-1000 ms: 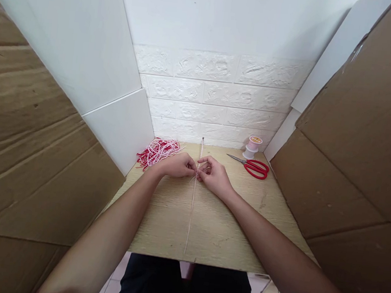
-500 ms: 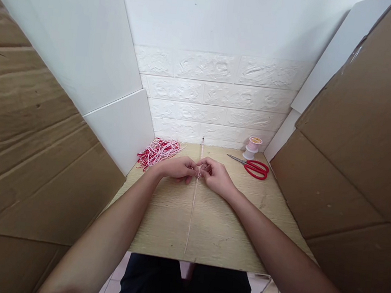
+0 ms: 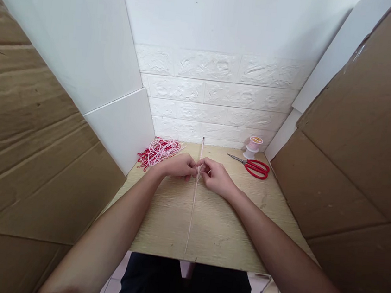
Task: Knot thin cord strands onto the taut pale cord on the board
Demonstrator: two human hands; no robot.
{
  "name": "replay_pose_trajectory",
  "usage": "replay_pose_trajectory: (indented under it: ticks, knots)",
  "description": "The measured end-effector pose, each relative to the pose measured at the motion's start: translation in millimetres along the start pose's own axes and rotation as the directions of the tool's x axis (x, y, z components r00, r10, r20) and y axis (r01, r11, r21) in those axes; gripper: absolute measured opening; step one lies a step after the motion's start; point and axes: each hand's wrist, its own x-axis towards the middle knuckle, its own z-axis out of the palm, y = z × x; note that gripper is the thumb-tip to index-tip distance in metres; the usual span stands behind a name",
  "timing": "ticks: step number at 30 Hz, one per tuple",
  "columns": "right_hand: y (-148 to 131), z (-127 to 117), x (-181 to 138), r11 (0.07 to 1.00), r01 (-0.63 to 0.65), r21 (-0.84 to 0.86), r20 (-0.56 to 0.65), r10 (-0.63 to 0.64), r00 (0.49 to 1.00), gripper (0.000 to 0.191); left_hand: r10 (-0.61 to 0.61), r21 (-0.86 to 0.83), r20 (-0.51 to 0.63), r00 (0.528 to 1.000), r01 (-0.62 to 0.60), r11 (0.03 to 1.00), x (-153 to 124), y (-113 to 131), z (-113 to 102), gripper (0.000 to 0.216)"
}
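Note:
A thin pale pink cord [image 3: 191,216] runs straight down the middle of the wooden table [image 3: 214,232], from a pin at the far edge to the near edge. My left hand [image 3: 178,165] and my right hand [image 3: 216,176] meet over the cord near its far end. Both pinch thin strands at the cord with thumb and fingers. The fingertips hide the exact spot where the strands cross.
A tangle of red and pink cords [image 3: 156,151] lies at the back left. Red-handled scissors [image 3: 254,167] lie at the back right, next to a small pink spool [image 3: 252,147]. Cardboard panels [image 3: 357,135] and white boards close in both sides.
Both hands have drawn closer together over the cord, and the loose strand ends that stuck out below the fingers a second ago are now pulled in.

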Motion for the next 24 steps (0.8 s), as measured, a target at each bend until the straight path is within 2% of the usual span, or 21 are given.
replay_pose_trajectory:
  ticks: [11, 16, 24]
  knots:
    - [-7, -3, 1, 0.998, -0.053, -0.015, -0.009, 0.053, 0.999, 0.025, 0.068, 0.004, -0.032, 0.997, -0.068, 0.998, 0, -6, -4, 0.039]
    - [-7, -2, 0, 0.999, -0.052, -0.014, -0.018, 0.052, 0.998, 0.024, 0.131, 0.01, -0.008, 0.991, -0.131, 0.991, 2, -10, -6, 0.042]
    - [-3, 2, 0, 0.997, -0.074, 0.004, -0.026, 0.074, 0.997, 0.017, 0.161, 0.035, 0.0, 0.987, -0.161, 0.986, 3, -11, -5, 0.046]
